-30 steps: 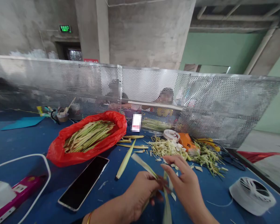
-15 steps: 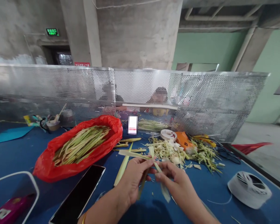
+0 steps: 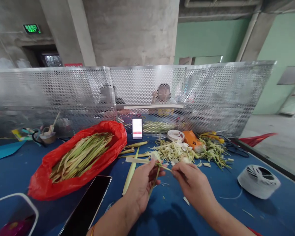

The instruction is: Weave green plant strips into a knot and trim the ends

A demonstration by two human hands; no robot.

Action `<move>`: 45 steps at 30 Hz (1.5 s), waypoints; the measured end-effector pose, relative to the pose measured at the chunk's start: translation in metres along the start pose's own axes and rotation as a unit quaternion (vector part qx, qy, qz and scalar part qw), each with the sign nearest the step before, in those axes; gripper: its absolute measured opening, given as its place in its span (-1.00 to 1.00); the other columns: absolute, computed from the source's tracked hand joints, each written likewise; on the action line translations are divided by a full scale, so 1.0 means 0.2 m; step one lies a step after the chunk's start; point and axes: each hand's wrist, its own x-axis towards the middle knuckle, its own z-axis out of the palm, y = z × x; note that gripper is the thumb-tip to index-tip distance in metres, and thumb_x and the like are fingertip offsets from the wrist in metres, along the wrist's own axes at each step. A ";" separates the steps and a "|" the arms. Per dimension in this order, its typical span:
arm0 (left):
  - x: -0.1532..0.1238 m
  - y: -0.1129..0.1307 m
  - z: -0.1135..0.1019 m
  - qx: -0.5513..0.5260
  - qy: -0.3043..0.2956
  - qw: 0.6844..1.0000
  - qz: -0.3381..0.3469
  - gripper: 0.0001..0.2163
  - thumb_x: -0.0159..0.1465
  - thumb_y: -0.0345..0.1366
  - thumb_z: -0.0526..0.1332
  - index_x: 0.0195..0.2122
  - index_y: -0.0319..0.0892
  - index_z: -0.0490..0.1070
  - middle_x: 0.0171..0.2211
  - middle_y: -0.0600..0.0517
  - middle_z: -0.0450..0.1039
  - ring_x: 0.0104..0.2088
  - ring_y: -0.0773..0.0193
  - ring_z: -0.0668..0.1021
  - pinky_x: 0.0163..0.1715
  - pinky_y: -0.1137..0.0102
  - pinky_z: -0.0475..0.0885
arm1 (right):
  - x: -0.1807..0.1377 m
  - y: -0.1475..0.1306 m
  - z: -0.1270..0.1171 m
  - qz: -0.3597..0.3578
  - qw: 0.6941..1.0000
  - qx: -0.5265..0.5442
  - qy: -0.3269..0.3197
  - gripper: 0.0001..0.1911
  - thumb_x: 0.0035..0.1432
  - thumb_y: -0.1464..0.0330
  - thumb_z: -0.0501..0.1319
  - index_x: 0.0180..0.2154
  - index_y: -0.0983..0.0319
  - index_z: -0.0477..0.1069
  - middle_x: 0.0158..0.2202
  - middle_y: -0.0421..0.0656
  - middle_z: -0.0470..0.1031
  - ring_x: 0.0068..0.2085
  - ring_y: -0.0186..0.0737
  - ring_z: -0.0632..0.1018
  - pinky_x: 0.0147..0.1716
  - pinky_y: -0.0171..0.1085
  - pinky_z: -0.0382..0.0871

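Right grip (image 3: 194, 182) farther out, strip (image 3: 166, 168) straighter

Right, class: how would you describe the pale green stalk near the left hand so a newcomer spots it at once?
On the blue table, find the big red bag, then the left hand to its right. The pale green stalk lies between them, its pointed tip facing away from the viewer. It is thicker than the yellowish strips lying crosswise by its tip.

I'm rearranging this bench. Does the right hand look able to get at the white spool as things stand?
Probably yes, if the right hand lets go of the leaf strip: the spool stands to its right, only a thread between.
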 end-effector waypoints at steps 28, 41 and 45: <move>-0.05 -0.10 0.06 -0.063 -0.017 0.996 0.056 -0.80 -0.11 -0.41 0.42 -0.40 -0.23 0.55 -0.41 -0.04 0.59 -0.24 0.15 0.59 -0.14 0.38 0.43 | -0.04 -0.11 0.04 0.012 0.990 0.125 -0.060 -0.78 0.16 0.46 0.08 -0.53 0.19 0.26 -0.52 -0.26 0.42 -0.43 -0.30 0.42 -0.38 -0.35 0.20; -0.05 -0.03 0.03 0.037 -0.049 0.995 0.079 -0.84 0.03 -0.27 0.32 -0.40 -0.24 0.56 -0.47 -0.01 0.53 -0.40 0.33 0.51 -0.35 0.49 0.33 | -0.03 -0.05 0.08 0.105 0.984 0.144 -0.005 -0.81 0.15 0.20 0.20 -0.38 0.19 0.35 -0.40 -0.21 0.43 -0.37 -0.24 0.44 -0.40 -0.33 0.27; -0.03 -0.06 0.03 0.031 0.014 0.994 0.101 -0.83 -0.05 -0.30 0.38 -0.42 -0.25 0.55 -0.50 0.01 0.52 -0.48 0.37 0.46 -0.45 0.50 0.29 | -0.03 -0.06 0.08 0.075 0.982 0.152 -0.083 -0.66 0.26 0.25 0.05 -0.56 0.19 0.22 -0.56 -0.25 0.31 -0.48 -0.29 0.36 -0.47 -0.36 0.22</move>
